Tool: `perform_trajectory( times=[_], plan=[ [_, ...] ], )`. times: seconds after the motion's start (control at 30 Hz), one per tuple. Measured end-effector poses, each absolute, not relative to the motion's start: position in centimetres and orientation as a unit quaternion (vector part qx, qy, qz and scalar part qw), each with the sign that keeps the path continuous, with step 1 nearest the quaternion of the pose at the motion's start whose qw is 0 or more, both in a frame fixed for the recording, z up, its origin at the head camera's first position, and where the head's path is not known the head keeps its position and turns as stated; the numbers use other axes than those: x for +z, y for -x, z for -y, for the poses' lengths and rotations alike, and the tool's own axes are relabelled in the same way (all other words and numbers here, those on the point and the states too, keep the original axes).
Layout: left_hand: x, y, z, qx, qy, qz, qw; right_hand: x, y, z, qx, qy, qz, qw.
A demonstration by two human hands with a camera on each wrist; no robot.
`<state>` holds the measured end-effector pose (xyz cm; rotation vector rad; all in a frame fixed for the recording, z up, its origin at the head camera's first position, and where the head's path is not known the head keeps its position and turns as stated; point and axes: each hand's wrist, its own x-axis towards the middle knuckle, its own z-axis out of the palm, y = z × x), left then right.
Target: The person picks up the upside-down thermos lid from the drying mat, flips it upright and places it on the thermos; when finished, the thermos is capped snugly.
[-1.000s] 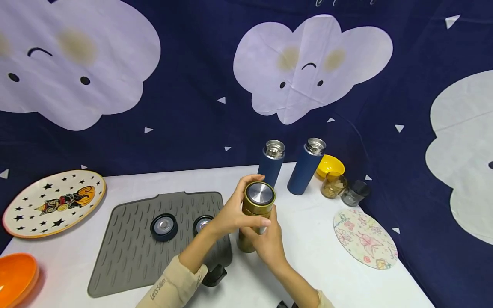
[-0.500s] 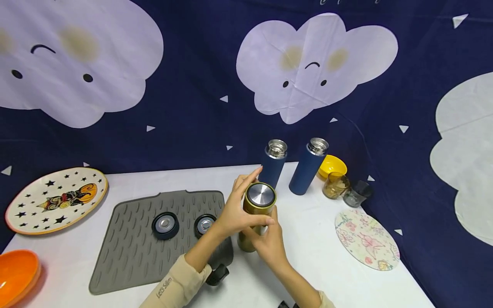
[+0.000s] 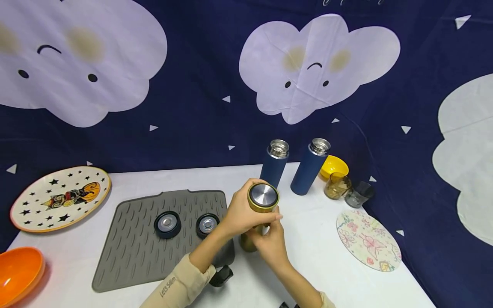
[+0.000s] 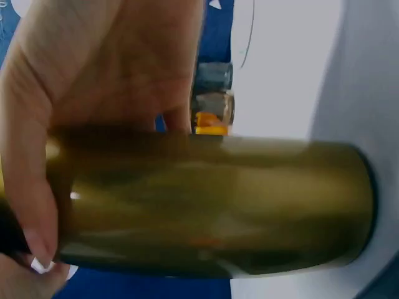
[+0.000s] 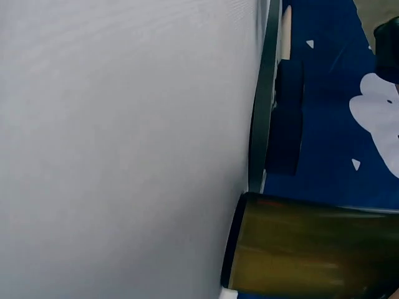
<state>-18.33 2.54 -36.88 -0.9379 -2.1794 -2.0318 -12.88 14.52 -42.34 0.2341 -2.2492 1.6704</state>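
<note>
Left hand: the left hand (image 3: 240, 212) wraps the upper part of the gold flask (image 3: 257, 214), fingers and thumb curled round it just under the lid (image 3: 263, 195); the left wrist view shows the thumb (image 4: 31, 205) laid across the gold wall.
Right hand: the right hand (image 3: 271, 240) clasps the flask's lower body from the near side, fingers closed on it.
Flask: upright, base on the white tabletop (image 3: 316, 256), near the middle, just off the right edge of the grey mat (image 3: 131, 252); the right wrist view shows the base (image 5: 237, 243) sitting flat.
Lid: steel-topped, seated square on the neck; whether it is screwed tight cannot be told.
Handling: judging by the grip, the lid wants turning while the lower hand keeps the body from spinning; the base is best kept planted and the flask vertical, so the thread stays true and the smooth wall does not slip.
On the mat: two loose dark caps (image 3: 167, 224) (image 3: 207, 225) lie side by side.
Far edge: two blue flasks (image 3: 274, 166) (image 3: 309, 167) stand uncapped, with a yellow bowl (image 3: 334, 166) and two small glasses (image 3: 337, 185) (image 3: 357, 193) toward the far right corner.
Right edge: a flowered round mat (image 3: 367, 239).
Left side: a star-patterned plate (image 3: 57, 197) and an orange bowl (image 3: 17, 273) by the near left corner.
</note>
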Motion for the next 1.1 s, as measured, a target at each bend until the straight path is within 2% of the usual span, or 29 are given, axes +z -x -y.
perform_trajectory(
  times=[0.07,0.23,0.37,0.5,0.67,0.87,1.1],
  plan=[
    [-36.9,18.7,-2.4,-0.646,0.312,0.697,0.011,-42.1,12.9,-14.5,0.579,-0.086,0.793,0.169],
    [-36.6,20.1,-1.4,-0.669,0.374,0.637,-0.086,-41.8,13.1,-14.4,0.563,-0.098,0.802,0.177],
    [-36.4,20.3,-0.8,-0.667,0.359,0.643,-0.113,-41.6,13.5,-14.3,0.564,-0.093,0.804,0.163],
    [-36.2,19.2,1.1,-0.665,0.302,0.681,-0.061,-41.0,15.1,-13.9,0.566,-0.086,0.804,0.161],
    [-37.1,16.3,6.2,-0.650,0.227,0.724,0.028,-40.0,20.0,-12.4,0.564,-0.062,0.800,0.194],
    [-39.7,13.0,11.8,-0.615,0.151,0.773,0.041,-40.0,25.3,-10.7,0.523,-0.028,0.820,0.230],
    [-42.0,12.6,16.3,-0.568,0.070,0.817,0.071,-41.1,27.2,-10.2,0.520,0.008,0.825,0.221]
  ],
)
